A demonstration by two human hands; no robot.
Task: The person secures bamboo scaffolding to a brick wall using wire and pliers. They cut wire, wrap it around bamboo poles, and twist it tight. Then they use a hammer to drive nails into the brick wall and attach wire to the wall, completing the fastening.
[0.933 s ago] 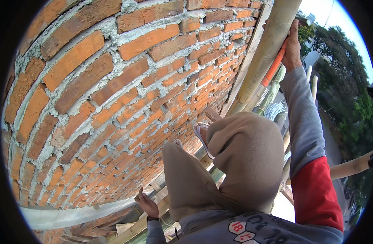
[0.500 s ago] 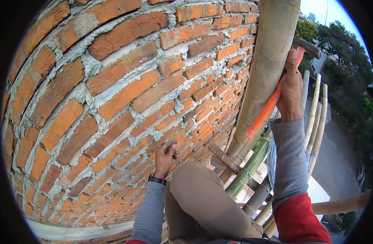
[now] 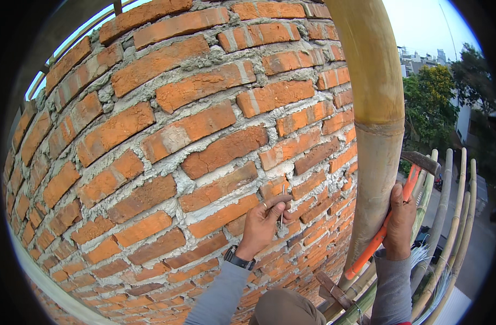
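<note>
My left hand (image 3: 261,225) is closed, with a thin metal nail (image 3: 283,189) pinched between thumb and fingers. The nail points upward in front of the brick wall (image 3: 221,154); whether it touches the wall I cannot tell. A dark watch (image 3: 239,259) circles my left wrist. To the right, my right hand (image 3: 399,225) grips a hammer (image 3: 366,257) with an orange handle, wrapped around its upper part. The dark head (image 3: 420,161) is above the fist, and the handle end slants down left, across the thick bamboo pole (image 3: 375,103).
Several thinner bamboo poles (image 3: 454,222) rise at the right, with a bundle of pale wire (image 3: 418,254) beside them. A wooden piece (image 3: 333,290) is at the thick pole's foot. My knee (image 3: 287,309) is low in front. Trees (image 3: 432,103) and a road lie beyond.
The view has tilted upward, bringing in the wall's top edge. My left hand, still holding the nail, has risen along the wall. The hammer stays in my right hand beside the thick pole.
</note>
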